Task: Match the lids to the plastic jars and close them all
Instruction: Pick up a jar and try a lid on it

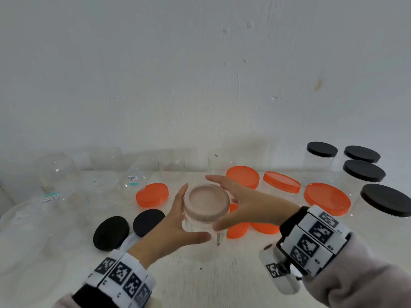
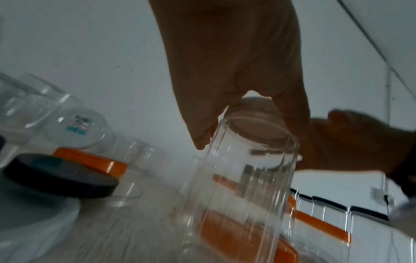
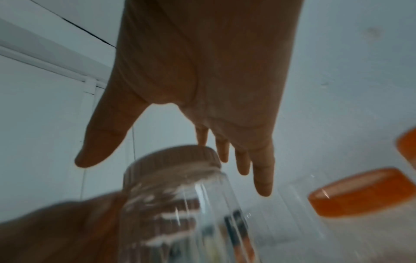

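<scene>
A clear plastic jar [image 1: 200, 232] stands at the table's middle with a translucent pinkish lid [image 1: 206, 202] on its mouth. My left hand [image 1: 197, 211] grips the jar body, thumb across the front and fingers along the far left side. My right hand [image 1: 212, 202] hovers at the lid with fingers straight and spread. In the right wrist view those fingers [image 3: 263, 178] stand apart from the lid [image 3: 173, 160]. The left wrist view shows the jar [image 2: 243, 178] blurred between both hands.
Two loose black lids [image 1: 111, 233] [image 1: 148, 222] lie at the left and a loose orange lid [image 1: 152, 194] behind them. Orange-lidded jars [image 1: 282, 182] and black-lidded jars [image 1: 363, 176] crowd the right. Open clear jars [image 1: 57, 172] line the back left by the wall.
</scene>
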`<state>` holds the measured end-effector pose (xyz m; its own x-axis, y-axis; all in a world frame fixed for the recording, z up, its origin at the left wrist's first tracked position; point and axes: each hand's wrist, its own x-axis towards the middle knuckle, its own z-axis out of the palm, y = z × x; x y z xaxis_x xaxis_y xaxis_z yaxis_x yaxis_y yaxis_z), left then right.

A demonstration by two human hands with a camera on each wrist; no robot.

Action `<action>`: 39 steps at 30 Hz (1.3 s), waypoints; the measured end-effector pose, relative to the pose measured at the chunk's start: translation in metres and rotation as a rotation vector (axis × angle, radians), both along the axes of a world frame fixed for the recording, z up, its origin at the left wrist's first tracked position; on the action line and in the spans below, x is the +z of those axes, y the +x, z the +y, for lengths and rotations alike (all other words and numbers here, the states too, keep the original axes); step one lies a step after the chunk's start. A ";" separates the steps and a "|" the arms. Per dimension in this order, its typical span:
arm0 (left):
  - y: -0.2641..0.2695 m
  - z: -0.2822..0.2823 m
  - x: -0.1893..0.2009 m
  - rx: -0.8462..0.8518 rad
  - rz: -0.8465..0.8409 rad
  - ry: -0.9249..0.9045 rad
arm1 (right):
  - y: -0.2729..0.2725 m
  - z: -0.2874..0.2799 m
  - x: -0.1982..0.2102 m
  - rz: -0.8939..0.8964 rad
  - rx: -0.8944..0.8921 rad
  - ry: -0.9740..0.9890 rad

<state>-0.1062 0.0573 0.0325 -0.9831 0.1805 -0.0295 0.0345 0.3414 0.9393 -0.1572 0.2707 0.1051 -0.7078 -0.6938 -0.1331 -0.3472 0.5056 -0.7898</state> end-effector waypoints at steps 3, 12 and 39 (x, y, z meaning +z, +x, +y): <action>-0.002 0.008 -0.009 0.003 0.010 0.051 | -0.002 -0.017 0.021 0.156 0.098 0.209; -0.002 0.015 -0.012 0.051 0.046 0.107 | -0.011 -0.053 0.050 0.337 0.274 0.723; 0.004 0.020 -0.006 0.043 0.134 0.102 | -0.013 -0.069 0.048 0.377 0.181 0.899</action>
